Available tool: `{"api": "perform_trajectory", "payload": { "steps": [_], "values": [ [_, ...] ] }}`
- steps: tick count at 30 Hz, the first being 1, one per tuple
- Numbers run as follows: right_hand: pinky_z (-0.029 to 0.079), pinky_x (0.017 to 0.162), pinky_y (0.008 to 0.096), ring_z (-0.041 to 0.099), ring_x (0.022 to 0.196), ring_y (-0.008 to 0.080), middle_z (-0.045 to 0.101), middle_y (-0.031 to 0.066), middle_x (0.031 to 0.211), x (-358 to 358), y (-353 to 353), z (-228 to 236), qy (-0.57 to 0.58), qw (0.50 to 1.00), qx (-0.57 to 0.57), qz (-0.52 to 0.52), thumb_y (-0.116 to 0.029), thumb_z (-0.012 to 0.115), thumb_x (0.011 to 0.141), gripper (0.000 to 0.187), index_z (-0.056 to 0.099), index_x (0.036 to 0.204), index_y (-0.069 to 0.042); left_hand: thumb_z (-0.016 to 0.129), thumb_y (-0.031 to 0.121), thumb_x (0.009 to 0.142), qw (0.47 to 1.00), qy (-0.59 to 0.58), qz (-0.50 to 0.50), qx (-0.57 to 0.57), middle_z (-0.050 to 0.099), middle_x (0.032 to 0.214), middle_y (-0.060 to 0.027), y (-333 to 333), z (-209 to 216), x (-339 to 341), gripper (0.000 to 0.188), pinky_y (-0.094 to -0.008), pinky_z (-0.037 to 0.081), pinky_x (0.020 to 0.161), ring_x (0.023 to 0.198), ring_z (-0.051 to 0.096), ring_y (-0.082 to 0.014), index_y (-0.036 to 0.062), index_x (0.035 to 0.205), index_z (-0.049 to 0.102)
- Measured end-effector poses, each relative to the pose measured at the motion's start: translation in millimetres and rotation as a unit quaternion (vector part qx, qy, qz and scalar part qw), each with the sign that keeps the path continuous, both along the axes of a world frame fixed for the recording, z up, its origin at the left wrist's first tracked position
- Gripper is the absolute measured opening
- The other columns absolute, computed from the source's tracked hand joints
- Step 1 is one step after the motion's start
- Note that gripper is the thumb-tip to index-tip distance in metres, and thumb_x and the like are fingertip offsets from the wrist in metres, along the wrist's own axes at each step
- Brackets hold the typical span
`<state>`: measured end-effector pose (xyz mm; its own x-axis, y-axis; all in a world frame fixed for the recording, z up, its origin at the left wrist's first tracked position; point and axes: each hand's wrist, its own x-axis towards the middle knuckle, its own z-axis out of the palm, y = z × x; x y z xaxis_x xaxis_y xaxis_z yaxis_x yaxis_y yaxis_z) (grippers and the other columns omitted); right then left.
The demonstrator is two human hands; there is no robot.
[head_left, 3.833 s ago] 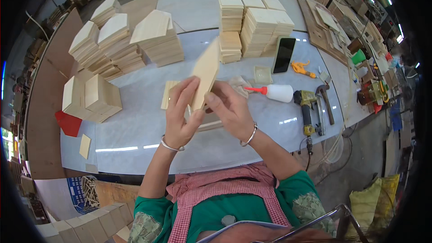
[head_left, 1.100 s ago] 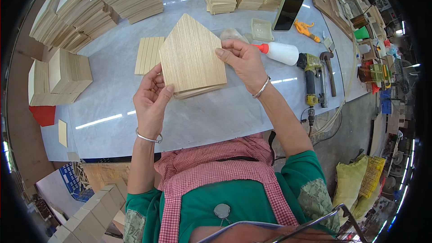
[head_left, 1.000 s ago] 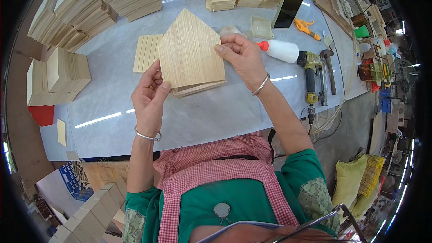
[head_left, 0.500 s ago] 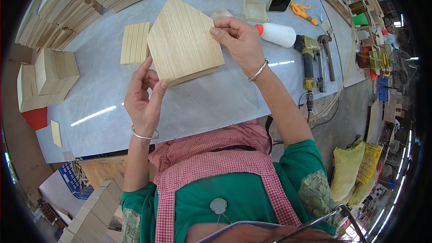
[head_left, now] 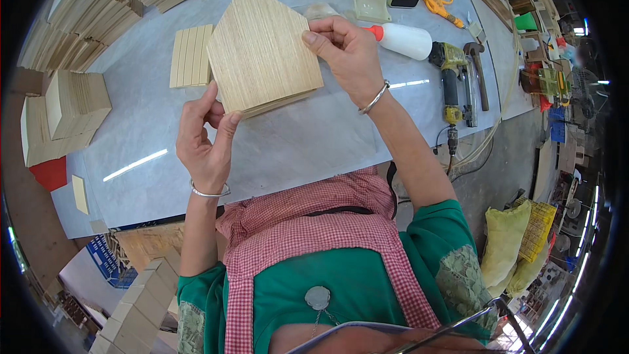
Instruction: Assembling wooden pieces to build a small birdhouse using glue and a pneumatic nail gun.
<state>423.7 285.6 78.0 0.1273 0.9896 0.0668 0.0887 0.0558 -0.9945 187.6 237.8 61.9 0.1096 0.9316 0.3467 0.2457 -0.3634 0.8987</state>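
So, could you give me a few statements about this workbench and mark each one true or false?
1. The left hand and the right hand both touch the house-shaped wooden piece. True.
2. The white bottle stands upright. False: the white bottle lies on its side.
3. The grooved panel is to the left of the house-shaped wooden piece. True.
4. The hammer lies to the left of the yellow-and-black power tool. False: the hammer lies to the right of the power tool.
5. The person's apron is plain blue. False: the apron is red-and-white checked.
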Motion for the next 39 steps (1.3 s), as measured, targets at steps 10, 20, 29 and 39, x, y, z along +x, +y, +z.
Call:
{"api": "perform_trajectory", "payload": {
  "steps": [10,20,29,39],
  "values": [
    [0.05,0.071,0.0292,0.063,0.076,0.0165,0.065,0.0086,0.081,-2,-8,-6,-0.133,0.99,0.045,-0.012,-0.015,0.069,0.08,0.02,0.064,0.091,0.001,0.075,0.011,0.077,0.984,0.119,0.055,0.123,0.051,0.099,-0.0052,-5,-21,-5,0.046,-0.0242,0.045,0.067,0.086,0.05,-0.0145,0.0039,0.12,0.061],
    [0.043,0.075,0.0364,0.055,0.081,0.0249,0.062,0.0078,0.083,-2,-6,-13,-0.384,0.907,0.169,-0.042,-0.022,0.069,0.078,0.022,0.066,0.089,-0.004,0.071,0.007,0.08,0.985,0.11,0.056,0.117,0.057,0.102,-0.0097,-4,-28,0,0.04,-0.0248,0.049,0.066,0.078,0.056,-0.0142,0.0018,0.119,0.062],
    [0.046,0.057,0.0336,0.058,0.066,0.0238,0.057,0.0089,0.078,19,-43,-11,-0.342,0.919,0.197,-0.005,-0.012,0.066,0.079,0.019,0.063,0.096,-0.004,0.068,0.006,0.083,0.99,0.083,0.072,0.091,0.061,0.105,-0.0119,-9,-28,4,0.033,-0.0261,0.052,0.071,0.084,0.062,-0.0158,0.0009,0.115,0.062],
    [0.048,0.056,0.0327,0.06,0.066,0.025,0.059,0.0103,0.078,14,-57,-4,-0.473,0.843,0.245,0.078,-0.002,0.068,0.074,0.018,0.061,0.091,0.0,0.069,0.003,0.081,0.98,0.104,0.102,0.138,0.063,0.104,-0.015,-10,-30,7,0.031,-0.0266,0.055,0.067,0.081,0.064,-0.0173,-0.0001,0.111,0.064]
  ]
}}
